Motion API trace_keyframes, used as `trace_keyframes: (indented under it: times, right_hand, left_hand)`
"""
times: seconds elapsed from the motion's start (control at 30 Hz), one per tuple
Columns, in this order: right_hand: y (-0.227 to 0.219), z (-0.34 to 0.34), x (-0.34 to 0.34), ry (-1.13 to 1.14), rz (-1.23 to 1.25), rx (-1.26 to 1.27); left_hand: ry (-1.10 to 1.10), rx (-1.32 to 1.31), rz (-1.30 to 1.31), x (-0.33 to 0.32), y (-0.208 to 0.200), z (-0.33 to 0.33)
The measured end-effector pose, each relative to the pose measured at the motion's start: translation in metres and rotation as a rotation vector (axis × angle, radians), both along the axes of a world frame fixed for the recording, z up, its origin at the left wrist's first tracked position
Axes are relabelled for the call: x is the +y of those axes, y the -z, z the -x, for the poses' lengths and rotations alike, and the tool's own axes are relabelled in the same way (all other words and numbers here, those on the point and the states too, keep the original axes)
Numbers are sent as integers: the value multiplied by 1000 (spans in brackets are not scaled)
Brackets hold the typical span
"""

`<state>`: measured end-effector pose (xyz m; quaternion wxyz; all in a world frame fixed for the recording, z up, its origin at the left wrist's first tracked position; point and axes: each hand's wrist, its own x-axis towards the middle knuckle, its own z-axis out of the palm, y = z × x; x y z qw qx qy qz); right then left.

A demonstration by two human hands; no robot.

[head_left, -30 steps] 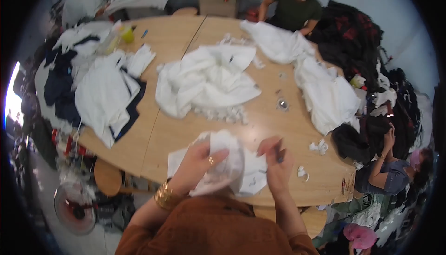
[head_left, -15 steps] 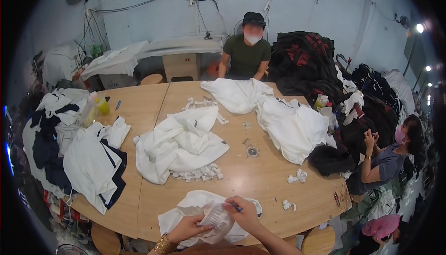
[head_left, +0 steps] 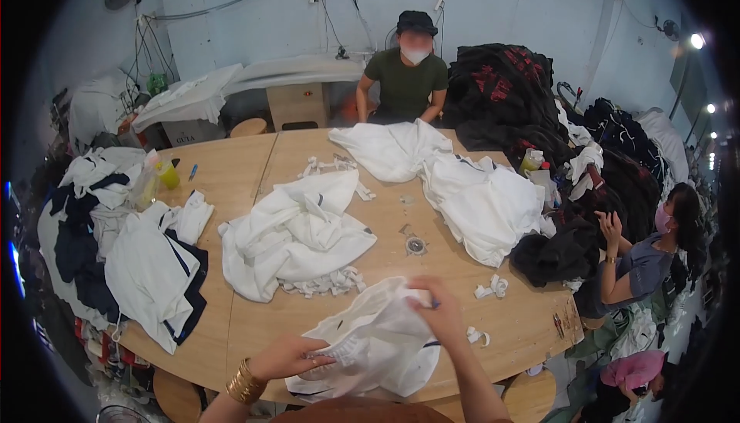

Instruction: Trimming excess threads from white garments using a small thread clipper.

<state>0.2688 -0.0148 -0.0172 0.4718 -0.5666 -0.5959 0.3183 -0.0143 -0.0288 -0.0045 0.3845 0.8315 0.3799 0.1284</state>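
Observation:
A white garment [head_left: 389,342] with a gathered, ribbed band and dark trim is spread between my hands at the table's near edge. My left hand [head_left: 289,358], below a gold bangle, pinches its left side beside the gathers. On the other side, my right hand [head_left: 439,315] is closed on the raised upper edge. A small blue thing [head_left: 435,302] also shows in the right hand; its kind cannot be made out. The lower part of the garment hangs in folds toward me.
White garments [head_left: 297,234] lie mid-table, with white cloth scraps [head_left: 327,282] beside them. Another white heap [head_left: 486,207] is at the right. White and navy clothes [head_left: 150,269] fill the left side. Across sits a masked person [head_left: 405,84]; another person [head_left: 636,269] is at the right.
My right hand has moved up and right, lifting the garment's edge. The left hand has shifted slightly left and down, and the cloth is now opened out wider.

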Motion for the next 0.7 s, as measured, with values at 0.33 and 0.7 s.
trace_keyframes:
  times: [0.33, 0.7]
  right_hand:
    - [-45, 7, 32, -538, 676, 164]
    - [-41, -64, 41, -249, 371, 817]
  left_hand:
    - [-32, -44, 320, 50, -58, 23]
    - [-405, -329, 349, 38, -75, 119]
